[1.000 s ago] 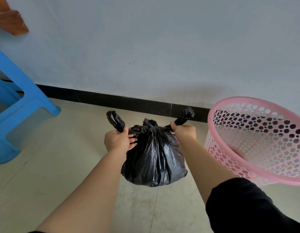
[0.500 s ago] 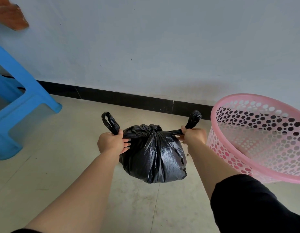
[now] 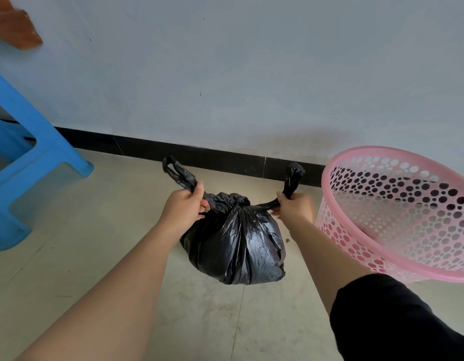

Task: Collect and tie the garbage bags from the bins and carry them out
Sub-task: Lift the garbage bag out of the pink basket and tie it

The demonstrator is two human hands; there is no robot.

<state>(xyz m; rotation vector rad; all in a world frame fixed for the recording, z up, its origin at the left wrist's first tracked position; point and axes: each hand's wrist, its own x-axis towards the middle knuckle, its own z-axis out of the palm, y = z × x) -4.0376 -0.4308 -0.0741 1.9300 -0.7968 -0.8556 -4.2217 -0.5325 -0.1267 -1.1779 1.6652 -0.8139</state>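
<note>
The left hand (image 3: 185, 208) and the right hand (image 3: 296, 208) each grip one handle strip of the black garbage bag (image 3: 238, 241), fingers (image 3: 204, 204) clenched round the plastic, so neither hand is free. The hands are drawn apart to either side of the knot (image 3: 238, 200) at the bag's gathered neck, and the strips run taut from knot to fists. Judging by that, the pull is there to cinch the tie tight. The loose end of the left handle (image 3: 177, 171) loops up above its fist, and the right handle end (image 3: 293, 175) sticks up crumpled above the other.

The bag bulges round and full below the knot, its mouth closed, so what is inside cannot be seen. It seems to hang from the two hands just above the tiled floor (image 3: 95, 243), in front of the black skirting (image 3: 199, 155), though whether its base touches the floor is hard to tell.

The pink perforated bin (image 3: 355, 246) sits just beside the right forearm, its open mouth towards the camera. No liner or rubbish shows in the part visible, which suggests this bag came out of it. A blue stool (image 3: 30, 162) stands well apart at the left
</note>
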